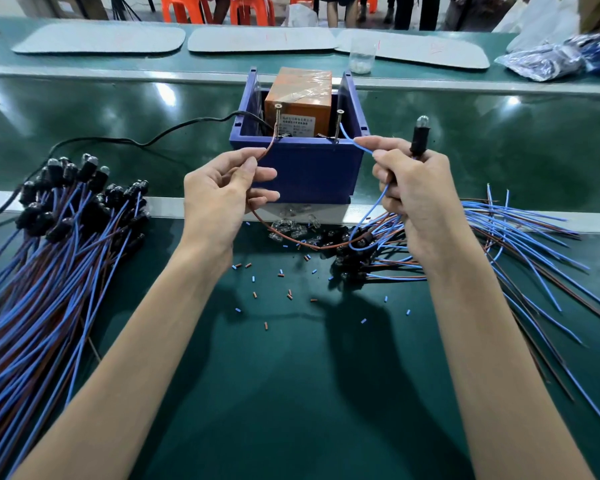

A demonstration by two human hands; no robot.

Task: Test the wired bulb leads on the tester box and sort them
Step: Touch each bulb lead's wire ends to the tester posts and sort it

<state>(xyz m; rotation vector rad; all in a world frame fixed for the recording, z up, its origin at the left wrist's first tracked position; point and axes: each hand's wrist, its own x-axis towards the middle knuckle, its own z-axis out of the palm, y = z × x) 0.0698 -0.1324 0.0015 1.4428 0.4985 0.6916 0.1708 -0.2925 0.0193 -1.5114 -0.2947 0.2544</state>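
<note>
A blue tester box (309,171) with an orange unit (300,98) inside stands at the middle, with two upright screws (277,121) at its front. My left hand (222,195) pinches a brown lead (267,152) whose tip reaches the left screw. My right hand (413,199) pinches the blue lead (352,138) near the right screw (339,123) and also grips the black bulb holder (419,142); its small bulb (422,120) sticks up and looks unlit.
A big pile of wired bulbs (66,216) with blue and brown leads lies at the left. Another spread of leads (506,237) lies at the right. Loose glass bulbs (291,228) and cut insulation bits (284,282) litter the green belt. A black cable (153,140) runs left from the box.
</note>
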